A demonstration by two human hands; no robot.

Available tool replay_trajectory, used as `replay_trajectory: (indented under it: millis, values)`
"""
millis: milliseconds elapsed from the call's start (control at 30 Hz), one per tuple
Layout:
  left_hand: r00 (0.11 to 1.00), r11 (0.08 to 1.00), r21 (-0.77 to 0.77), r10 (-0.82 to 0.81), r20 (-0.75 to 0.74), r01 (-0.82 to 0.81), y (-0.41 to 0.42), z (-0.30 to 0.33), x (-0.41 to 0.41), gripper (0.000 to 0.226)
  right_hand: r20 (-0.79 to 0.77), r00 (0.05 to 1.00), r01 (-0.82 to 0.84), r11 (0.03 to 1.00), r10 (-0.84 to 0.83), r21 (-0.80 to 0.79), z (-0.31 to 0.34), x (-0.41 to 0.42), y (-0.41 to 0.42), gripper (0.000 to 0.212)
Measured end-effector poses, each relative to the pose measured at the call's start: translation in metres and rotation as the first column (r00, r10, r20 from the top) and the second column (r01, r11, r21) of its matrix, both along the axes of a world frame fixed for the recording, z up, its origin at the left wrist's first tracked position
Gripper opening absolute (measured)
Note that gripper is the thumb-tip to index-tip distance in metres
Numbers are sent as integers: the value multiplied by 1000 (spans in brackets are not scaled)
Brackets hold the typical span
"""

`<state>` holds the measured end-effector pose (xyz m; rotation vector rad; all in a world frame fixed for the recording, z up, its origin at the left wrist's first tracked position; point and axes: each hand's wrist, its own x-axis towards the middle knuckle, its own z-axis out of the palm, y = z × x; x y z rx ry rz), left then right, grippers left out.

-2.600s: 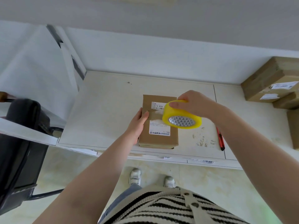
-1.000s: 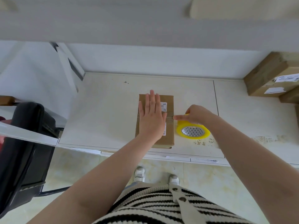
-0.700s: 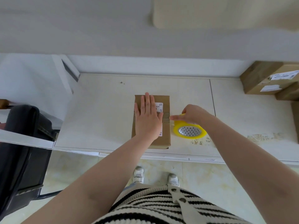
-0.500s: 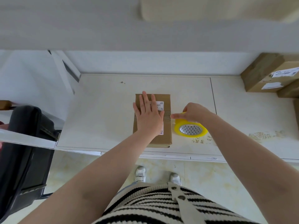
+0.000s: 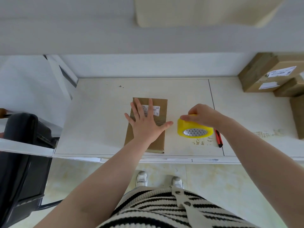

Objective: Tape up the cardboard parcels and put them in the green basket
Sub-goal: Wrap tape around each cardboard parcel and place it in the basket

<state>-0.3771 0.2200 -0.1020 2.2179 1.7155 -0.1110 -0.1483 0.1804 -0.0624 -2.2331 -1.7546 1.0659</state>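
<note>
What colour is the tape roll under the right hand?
Yellow, with a silvery patterned core; the tape roll shows clearly in the head view.

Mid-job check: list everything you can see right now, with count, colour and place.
cardboard parcel: 1, brown, white label, table centre, under left hand
tape roll: 1, yellow, right of parcel
utility knife: 1, red and black, right of tape roll
stacked parcels: several, brown, labelled, table's far right
table: 1, white
chair: 1, black, left of table
shoes: 2, white, on floor
striped top: 1, black and cream
left hand: flat on parcel
right hand: gripping tape roll
</note>
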Motion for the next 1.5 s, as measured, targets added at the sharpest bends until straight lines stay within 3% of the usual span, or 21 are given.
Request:
replay_trajectory:
  millis: [233, 400, 767, 933, 1067, 1167, 1300, 1367, 1500]
  values:
    - [994, 983, -159, 100, 37, -93, 17, 16, -14, 131, -85, 993, 90, 996, -88, 25, 18, -7, -1, 44]
    - [989, 959, -253, 141, 51, -124, 24, 21, -18, 127, 97, 993, 62, 998, -65, 32, 28, -23, 9, 47]
    - [946, 944, -261, 257, 199, -201, 28, 29, -29, 125, 127, 992, -26, 991, 9, 131, 55, -40, 18, 57]
    - [909, 927, -284, 321, 265, -245, 30, 27, -37, 125, -116, 991, -50, 993, 62, 109, 69, -32, 18, 49]
    - [871, 902, -338, 378, 314, -269, 31, 26, -38, 128, -78, 993, -81, 987, 93, 141, 77, -36, 20, 48]
    - [731, 844, -462, 494, 471, -273, 28, 29, -32, 128, -9, 997, -72, 979, 75, 189, 88, -36, 24, 53]
    - [422, 757, -652, 605, 675, -42, 21, 25, -25, 127, 71, 995, -86, 974, 72, 209, 107, -29, 33, 57]
    - [350, 735, -677, 623, 700, 45, 17, 20, -23, 116, 104, 990, -116, 978, 99, 172, 112, -34, 35, 61]
    - [223, 707, -703, 676, 703, 72, 15, 14, -19, 98, 128, 980, -171, 977, 155, 124, 105, -52, 30, 57]
